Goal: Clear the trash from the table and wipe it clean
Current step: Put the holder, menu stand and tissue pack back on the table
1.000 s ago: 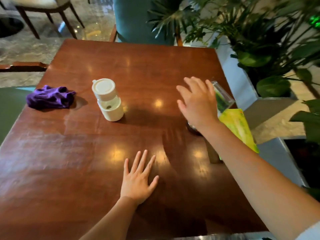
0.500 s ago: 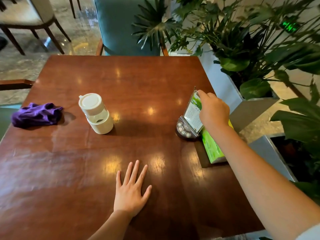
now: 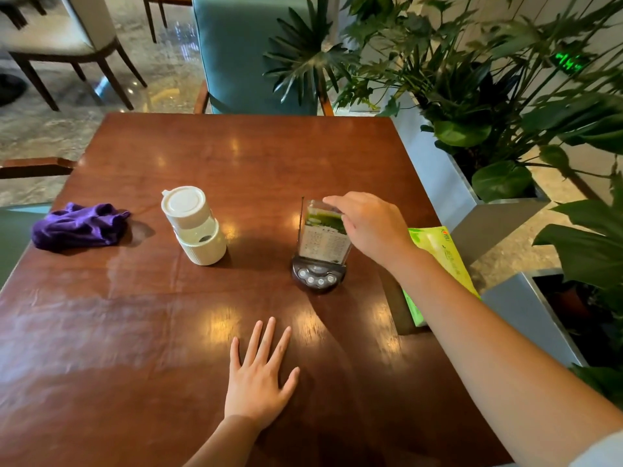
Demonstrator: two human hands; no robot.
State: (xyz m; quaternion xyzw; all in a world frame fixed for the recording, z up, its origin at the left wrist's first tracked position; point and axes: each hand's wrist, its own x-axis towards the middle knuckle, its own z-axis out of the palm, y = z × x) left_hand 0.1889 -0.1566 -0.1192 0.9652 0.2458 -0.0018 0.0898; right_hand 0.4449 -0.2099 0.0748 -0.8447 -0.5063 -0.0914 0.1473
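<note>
On glossy wood table (image 3: 135, 332) — R hand (image 3: 374, 227) grips clear acrylic sign (image 3: 322, 237).

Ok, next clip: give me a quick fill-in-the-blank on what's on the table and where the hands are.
1. The crumpled cloth near the table's left edge is ____.
2. The left hand lies ____ on the table.
3. The right hand grips the top of the ____ stand.
4. The white container stands between the cloth and the ____.

Missing: purple; flat; menu; stand

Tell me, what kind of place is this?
Probably a restaurant or café: a wooden table carries a menu stand with call buttons and a toothpick holder, with upholstered chairs and planters around it.
</note>
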